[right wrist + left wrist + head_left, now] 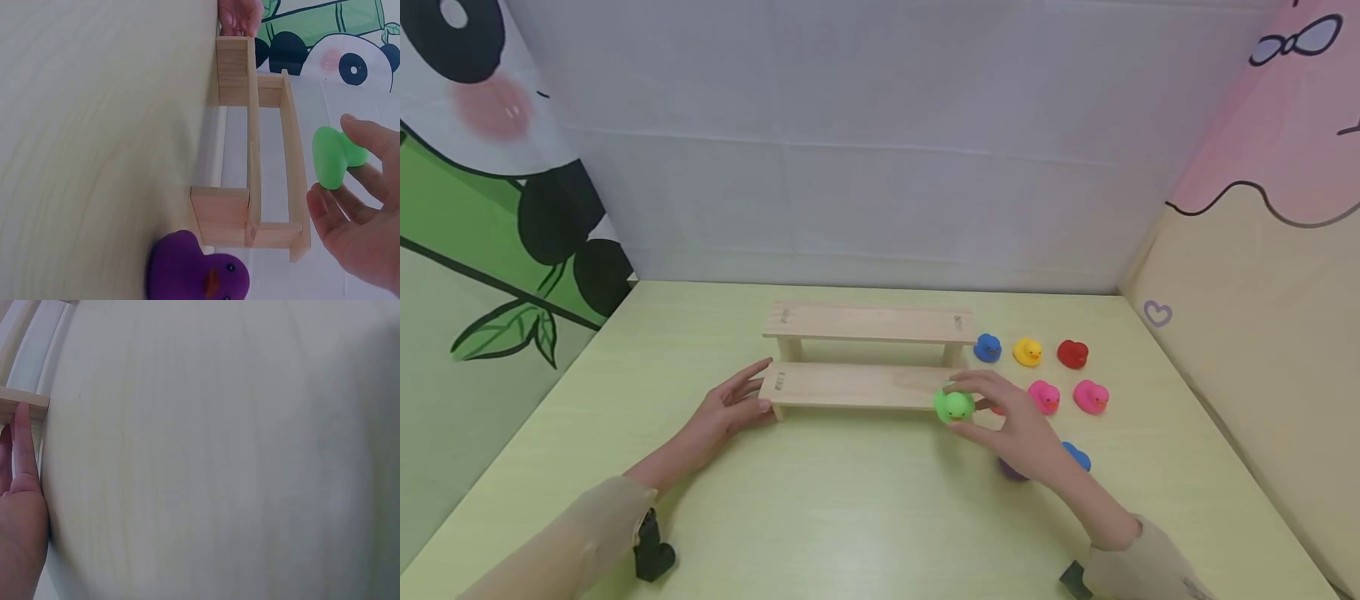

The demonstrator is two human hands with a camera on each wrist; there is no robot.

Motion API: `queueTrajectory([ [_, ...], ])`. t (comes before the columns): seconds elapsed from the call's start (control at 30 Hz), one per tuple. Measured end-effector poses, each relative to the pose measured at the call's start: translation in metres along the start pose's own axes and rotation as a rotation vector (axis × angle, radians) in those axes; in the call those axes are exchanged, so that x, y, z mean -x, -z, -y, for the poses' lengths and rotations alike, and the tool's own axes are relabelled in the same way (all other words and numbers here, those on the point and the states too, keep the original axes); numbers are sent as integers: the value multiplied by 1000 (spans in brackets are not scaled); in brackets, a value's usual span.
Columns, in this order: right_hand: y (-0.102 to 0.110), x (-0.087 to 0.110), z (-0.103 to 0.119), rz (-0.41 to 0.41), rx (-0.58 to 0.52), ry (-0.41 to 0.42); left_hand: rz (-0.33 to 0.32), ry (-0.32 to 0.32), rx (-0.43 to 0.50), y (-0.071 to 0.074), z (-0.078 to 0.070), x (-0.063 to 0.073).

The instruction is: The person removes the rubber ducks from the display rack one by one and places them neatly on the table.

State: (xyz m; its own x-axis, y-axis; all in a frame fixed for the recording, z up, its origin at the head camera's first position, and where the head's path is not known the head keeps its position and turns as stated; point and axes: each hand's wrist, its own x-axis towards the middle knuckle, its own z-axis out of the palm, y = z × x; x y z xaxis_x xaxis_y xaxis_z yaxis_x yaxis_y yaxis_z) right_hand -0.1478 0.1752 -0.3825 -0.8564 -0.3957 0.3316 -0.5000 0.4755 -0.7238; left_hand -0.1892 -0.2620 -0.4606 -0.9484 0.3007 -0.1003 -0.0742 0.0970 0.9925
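A two-step wooden shelf [850,386] stands mid-table, both steps bare of ducks. At its left end, my left hand [724,412] holds the lower step, thumb at the front and fingers toward the back; in the left wrist view the thumb [24,440] lies against the wood. My right hand [1024,429] pinches a green rubber duck [955,407] between thumb and fingers. The duck is in the air by the lower step's right end, and the right wrist view shows it apart from the wood. Partly hidden under that hand is a purple duck [178,269].
Right of the shelf sit a blue duck [988,348], a yellow duck [1027,352], a red duck [1072,354] and two pink ducks [1091,397]. Another blue duck [1077,456] is half hidden behind my right wrist. Cloth panels [865,208] border the table's back and sides.
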Motion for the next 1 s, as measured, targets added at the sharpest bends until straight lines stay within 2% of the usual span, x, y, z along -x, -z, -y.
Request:
queueTrajectory([
  [0.13,10,9,-4,-5,23,-36,4,2,8,-1,-2,1],
  [0.3,21,20,-12,-5,57,-36,8,9,12,-2,-5,1],
  [0.5,31,33,-22,-15,34,-19,3,17,41,-1,-7,3],
  [0.63,37,42,-30,-18,18,-41,1,23,67,-1,-7,3],
  [0.83,47,55,-43,-21,85,-91,3,16,70,-1,-8,3],
  [1.0,58,68,-55,-27,116,-100,10,8,60,-3,-9,4],
])
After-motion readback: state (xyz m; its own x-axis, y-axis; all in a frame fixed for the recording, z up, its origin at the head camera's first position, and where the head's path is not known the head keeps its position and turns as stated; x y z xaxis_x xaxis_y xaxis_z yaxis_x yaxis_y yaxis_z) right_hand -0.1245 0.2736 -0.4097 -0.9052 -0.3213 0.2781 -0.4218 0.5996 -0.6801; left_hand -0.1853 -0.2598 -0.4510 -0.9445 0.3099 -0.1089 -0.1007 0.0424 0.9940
